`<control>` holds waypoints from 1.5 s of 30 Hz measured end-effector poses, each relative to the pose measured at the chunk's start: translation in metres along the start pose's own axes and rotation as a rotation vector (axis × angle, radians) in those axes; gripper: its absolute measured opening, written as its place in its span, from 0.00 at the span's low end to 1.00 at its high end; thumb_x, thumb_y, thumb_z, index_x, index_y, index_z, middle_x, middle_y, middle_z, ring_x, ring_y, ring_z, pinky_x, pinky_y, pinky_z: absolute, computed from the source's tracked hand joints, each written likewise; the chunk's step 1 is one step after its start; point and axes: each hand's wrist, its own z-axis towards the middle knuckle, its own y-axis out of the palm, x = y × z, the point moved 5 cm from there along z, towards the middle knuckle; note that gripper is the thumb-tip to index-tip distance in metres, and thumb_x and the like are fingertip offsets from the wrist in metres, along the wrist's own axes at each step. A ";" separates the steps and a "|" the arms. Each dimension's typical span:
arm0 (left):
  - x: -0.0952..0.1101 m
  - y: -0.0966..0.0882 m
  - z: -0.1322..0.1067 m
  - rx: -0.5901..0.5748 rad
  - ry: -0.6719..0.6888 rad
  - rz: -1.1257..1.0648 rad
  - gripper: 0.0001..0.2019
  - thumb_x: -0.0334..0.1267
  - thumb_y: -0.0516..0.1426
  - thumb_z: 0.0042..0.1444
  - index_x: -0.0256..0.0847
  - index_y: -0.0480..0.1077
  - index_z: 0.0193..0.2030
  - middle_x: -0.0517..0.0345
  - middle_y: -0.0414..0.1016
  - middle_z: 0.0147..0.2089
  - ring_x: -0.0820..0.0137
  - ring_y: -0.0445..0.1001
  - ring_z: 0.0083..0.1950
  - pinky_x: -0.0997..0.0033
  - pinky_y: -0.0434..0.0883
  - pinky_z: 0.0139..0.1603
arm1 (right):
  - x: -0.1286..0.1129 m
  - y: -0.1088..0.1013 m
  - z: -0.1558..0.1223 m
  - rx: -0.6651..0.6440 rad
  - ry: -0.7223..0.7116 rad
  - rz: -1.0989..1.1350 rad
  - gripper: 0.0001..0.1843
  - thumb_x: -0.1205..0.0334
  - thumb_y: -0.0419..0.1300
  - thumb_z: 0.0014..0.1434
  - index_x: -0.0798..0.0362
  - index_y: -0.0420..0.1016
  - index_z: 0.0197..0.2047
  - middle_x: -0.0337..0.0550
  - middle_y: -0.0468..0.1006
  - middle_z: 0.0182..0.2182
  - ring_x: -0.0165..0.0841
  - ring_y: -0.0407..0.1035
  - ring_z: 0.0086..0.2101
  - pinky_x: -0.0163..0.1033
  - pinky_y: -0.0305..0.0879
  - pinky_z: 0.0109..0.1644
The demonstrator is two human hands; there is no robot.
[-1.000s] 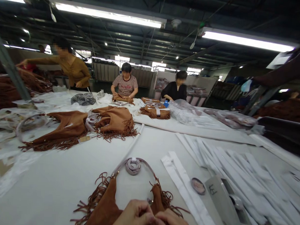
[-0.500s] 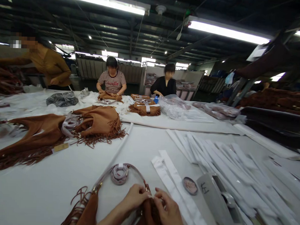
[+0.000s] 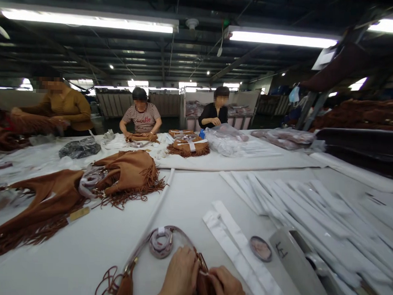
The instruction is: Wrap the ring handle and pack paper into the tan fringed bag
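Note:
At the near edge of the table lies a brown fringed handbag (image 3: 126, 288), partly below the picture. Its wrapped shoulder strap (image 3: 184, 235) arches away from me. A coiled, wrapped strap (image 3: 161, 244) with a white band rests inside that arch. My left hand (image 3: 181, 274) is closed on the bag beside the strap's right end, its fingertips partly hidden. Just to its right, my right hand (image 3: 228, 286) pinches a small white strip (image 3: 203, 273) at the bag. Fringe hangs at the bag's left side.
White padded strips (image 3: 306, 220) cover the right side. Nearer are a round dish (image 3: 261, 248) and a grey tape dispenser (image 3: 303, 265). More brown fringed bags (image 3: 128, 168) lie left. Several co-workers (image 3: 141, 115) work across the table beside clear plastic bags (image 3: 227, 139).
The view has tilted up and shifted slightly. My left hand has turned, its back now more toward me, while both hands stay at the bag. The co-worker at left now holds brown fringed material.

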 end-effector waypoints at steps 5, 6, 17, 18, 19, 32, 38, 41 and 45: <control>0.057 0.043 -0.038 -0.300 0.522 0.278 0.09 0.35 0.51 0.57 0.41 0.69 0.29 0.52 0.75 0.32 0.65 0.69 0.36 0.66 0.62 0.36 | 0.022 -0.070 -0.004 0.158 0.225 -0.066 0.17 0.50 0.50 0.57 0.50 0.75 0.32 0.45 0.78 0.31 0.39 0.72 0.34 0.42 0.64 0.41; 0.061 0.047 -0.046 -0.351 0.583 0.235 0.10 0.37 0.52 0.58 0.41 0.69 0.27 0.54 0.74 0.28 0.66 0.69 0.32 0.67 0.62 0.33 | 0.021 -0.076 -0.004 0.151 0.236 -0.062 0.17 0.49 0.51 0.56 0.50 0.75 0.32 0.45 0.78 0.31 0.39 0.71 0.34 0.42 0.64 0.41; -0.036 0.000 0.003 -0.104 -0.367 -0.575 0.18 0.51 0.55 0.50 0.35 0.73 0.32 0.58 0.71 0.25 0.72 0.66 0.25 0.73 0.61 0.26 | -0.024 -0.036 0.034 -0.105 0.097 0.057 0.14 0.56 0.50 0.58 0.51 0.75 0.30 0.43 0.77 0.31 0.36 0.69 0.34 0.40 0.61 0.40; -0.037 0.007 0.004 -0.152 -0.404 -0.605 0.20 0.53 0.55 0.49 0.34 0.73 0.32 0.60 0.69 0.23 0.74 0.63 0.22 0.74 0.58 0.23 | -0.022 -0.036 0.037 -0.079 0.112 0.066 0.15 0.55 0.50 0.58 0.51 0.74 0.31 0.43 0.76 0.31 0.36 0.69 0.34 0.40 0.61 0.40; -0.036 0.013 0.005 -0.201 -0.426 -0.621 0.21 0.54 0.55 0.48 0.34 0.73 0.32 0.61 0.68 0.22 0.76 0.60 0.21 0.75 0.56 0.22 | -0.019 -0.035 0.038 -0.053 0.133 0.079 0.15 0.55 0.49 0.59 0.51 0.74 0.31 0.42 0.76 0.31 0.35 0.69 0.33 0.40 0.60 0.39; -0.081 0.024 -0.005 0.096 -0.732 -0.766 0.15 0.47 0.57 0.43 0.40 0.65 0.34 0.58 0.72 0.29 0.75 0.64 0.20 0.75 0.56 0.20 | -0.001 -0.011 0.024 -0.067 0.275 0.142 0.13 0.56 0.51 0.58 0.50 0.75 0.33 0.40 0.78 0.33 0.36 0.70 0.36 0.39 0.62 0.42; -0.058 -0.021 0.000 0.242 -0.332 -0.342 0.16 0.44 0.55 0.49 0.41 0.69 0.44 0.58 0.73 0.33 0.72 0.66 0.26 0.70 0.65 0.30 | 0.008 -0.013 0.020 -0.037 0.299 0.145 0.13 0.55 0.51 0.58 0.49 0.75 0.34 0.41 0.79 0.34 0.36 0.71 0.38 0.39 0.63 0.43; -0.048 0.014 0.006 -0.119 -0.432 -0.609 0.18 0.49 0.56 0.47 0.38 0.71 0.40 0.60 0.70 0.25 0.75 0.61 0.19 0.75 0.57 0.18 | -0.001 -0.013 0.022 -0.064 0.290 0.119 0.13 0.57 0.51 0.58 0.49 0.76 0.33 0.40 0.79 0.33 0.35 0.71 0.37 0.37 0.62 0.43; -0.050 0.044 0.006 -0.259 -0.585 -0.850 0.20 0.49 0.61 0.42 0.34 0.72 0.37 0.65 0.63 0.18 0.81 0.55 0.15 0.79 0.47 0.15 | -0.011 -0.007 0.023 -0.120 0.243 -0.003 0.14 0.58 0.50 0.60 0.49 0.76 0.34 0.41 0.77 0.32 0.34 0.71 0.35 0.36 0.61 0.41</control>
